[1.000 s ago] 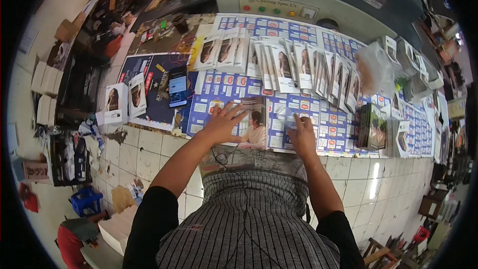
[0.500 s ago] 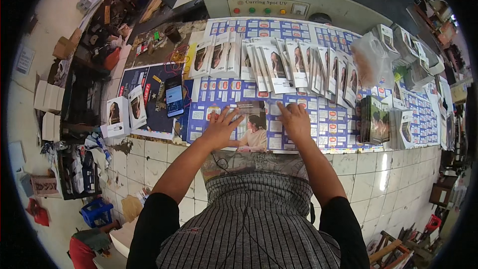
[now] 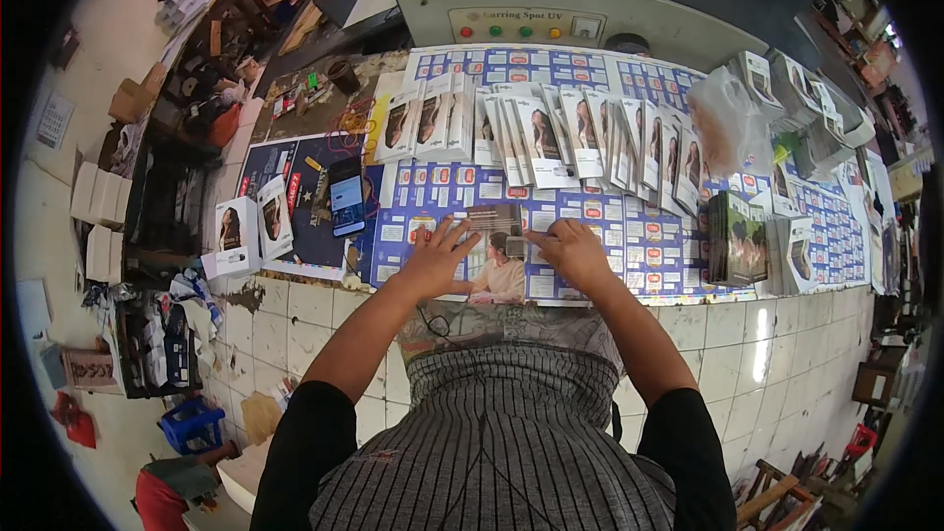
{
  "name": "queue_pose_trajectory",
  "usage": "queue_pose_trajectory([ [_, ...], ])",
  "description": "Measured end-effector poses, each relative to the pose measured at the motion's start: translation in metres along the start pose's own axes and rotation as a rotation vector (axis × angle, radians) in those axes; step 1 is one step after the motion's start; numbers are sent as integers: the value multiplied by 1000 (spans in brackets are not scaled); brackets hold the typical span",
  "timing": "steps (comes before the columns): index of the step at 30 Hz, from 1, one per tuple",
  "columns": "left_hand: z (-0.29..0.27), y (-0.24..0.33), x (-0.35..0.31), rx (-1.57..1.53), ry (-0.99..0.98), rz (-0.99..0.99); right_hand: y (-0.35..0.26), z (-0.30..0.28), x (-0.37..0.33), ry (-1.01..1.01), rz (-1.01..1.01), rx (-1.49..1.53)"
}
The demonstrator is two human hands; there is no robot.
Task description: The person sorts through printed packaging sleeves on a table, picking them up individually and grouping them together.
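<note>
A printed leaflet (image 3: 497,280) with a picture of a person lies flat in front of me near the table's front edge. My left hand (image 3: 433,261) rests over its left side, open, with the fingers spread and pressed down. My right hand (image 3: 572,254) is at its right edge, fingers bent and drawn together, the tips gripping that edge. A small grey square patch (image 3: 515,247) shows on the leaflet beside those fingertips; I cannot tell what it is. Beneath lies a blue printed sheet (image 3: 425,199).
Rows of white boxes (image 3: 543,143) stand behind my hands. To the right are a stack of green-pictured leaflets (image 3: 738,241) and a clear plastic bag (image 3: 733,123). On the left lie a phone (image 3: 346,199) and white boxes (image 3: 232,236). A grey machine (image 3: 610,10) borders the back.
My right hand has come left and slightly nearer, from the blue sheet to the leaflet's right edge, its fingers drawing in. My left hand stays put. The grey patch has appeared on the leaflet.
</note>
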State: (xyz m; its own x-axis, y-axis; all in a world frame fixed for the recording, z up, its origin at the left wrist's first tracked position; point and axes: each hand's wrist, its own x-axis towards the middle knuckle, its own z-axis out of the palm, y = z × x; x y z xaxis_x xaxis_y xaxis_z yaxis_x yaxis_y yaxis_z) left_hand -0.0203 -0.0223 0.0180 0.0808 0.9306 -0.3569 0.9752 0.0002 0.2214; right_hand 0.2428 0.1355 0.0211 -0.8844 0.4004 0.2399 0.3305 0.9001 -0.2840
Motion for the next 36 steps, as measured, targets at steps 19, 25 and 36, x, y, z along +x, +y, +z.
queue_pose_trajectory([
  [19,7,-5,4,-1,-3,3,-3,38,36,238,253,-342],
  [25,3,0,3,-8,-25,1,-5,39,35,261,309,-325],
  [36,9,-4,2,42,-7,-14,-17,-10,-29,-296,-257,15],
])
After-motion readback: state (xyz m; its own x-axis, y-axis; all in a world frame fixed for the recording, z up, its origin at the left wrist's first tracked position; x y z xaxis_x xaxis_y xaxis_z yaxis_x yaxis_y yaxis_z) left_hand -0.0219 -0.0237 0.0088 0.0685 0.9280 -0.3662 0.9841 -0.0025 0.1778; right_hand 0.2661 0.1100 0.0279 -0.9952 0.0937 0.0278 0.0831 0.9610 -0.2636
